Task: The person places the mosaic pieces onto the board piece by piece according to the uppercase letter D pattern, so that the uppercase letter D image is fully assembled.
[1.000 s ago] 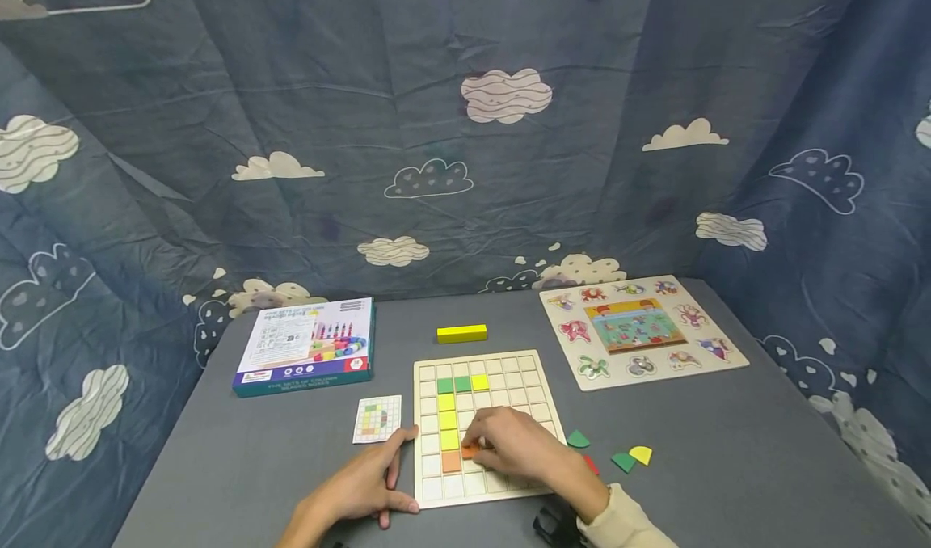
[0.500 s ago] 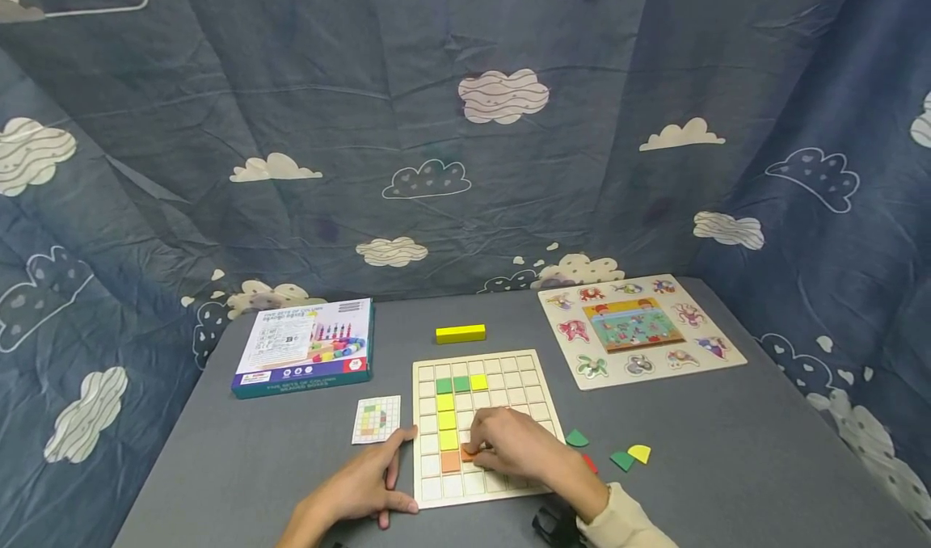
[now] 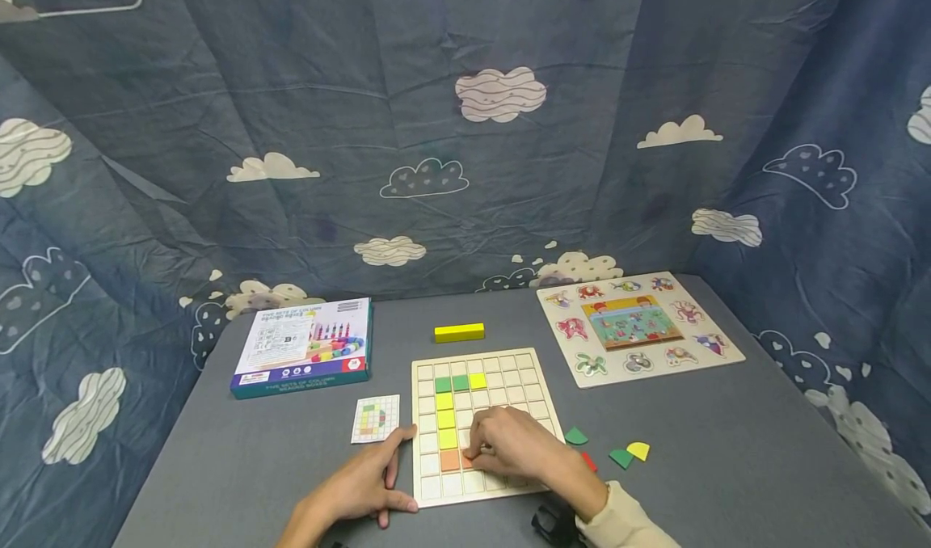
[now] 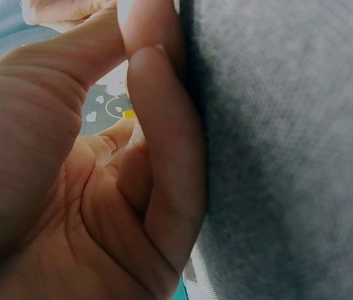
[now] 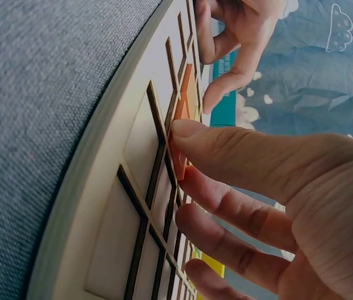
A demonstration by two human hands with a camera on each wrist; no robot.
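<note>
A wooden grid board (image 3: 509, 483) lies on the table with green, yellow and orange squares in some cells. The right hand (image 3: 520, 447) pinches an orange tile (image 5: 179, 147) between thumb and fingers, low over the cell right of the placed orange square (image 3: 450, 460). In the right wrist view its thumb (image 5: 226, 147) presses on the tile's edge. The left hand (image 3: 360, 483) rests at the board's left edge, thumb and index finger touching it, the fingers relaxed. A small pattern card (image 3: 376, 419) lies just beyond that hand.
Loose green (image 3: 576, 436), red and yellow pieces lie right of the board. A yellow bar (image 3: 459, 334) is behind it. A boxed set (image 3: 301, 350) stands back left, a picture puzzle board (image 3: 575, 354) back right. A black object (image 3: 554, 524) lies near the right wrist.
The orange tile under the right hand's fingers has gone from tilted to lying flatter beside the other orange square. The left hand has stayed at the board's edge.
</note>
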